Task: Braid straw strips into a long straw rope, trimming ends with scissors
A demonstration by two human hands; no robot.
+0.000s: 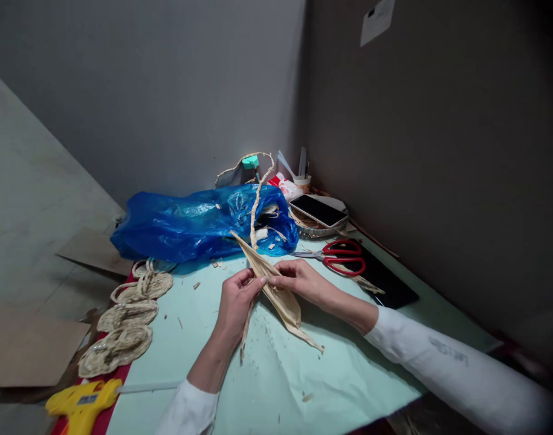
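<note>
A long, pale, dried husk-like leaf (280,302) slants across the middle of the table, held up between both hands. My left hand (240,296) pinches its left edge between thumb and fingers. From the other side, my right hand (301,279) grips the leaf close to the left thumb. A thin dried strip (246,332) hangs below my left hand. Behind the leaf a twisted cord (257,208) of similar material rises in a loop out of a blue plastic bag (185,220). Red-handled scissors (344,257) lie right of my right hand.
Small woven sandals (117,350) line the left table edge, with a yellow glue gun (83,402) nearer me. A phone (319,209) rests on a basket (321,229); a dark tablet-like slab (389,284) lies at right. A cup (302,182) holding tools stands by the wall corner.
</note>
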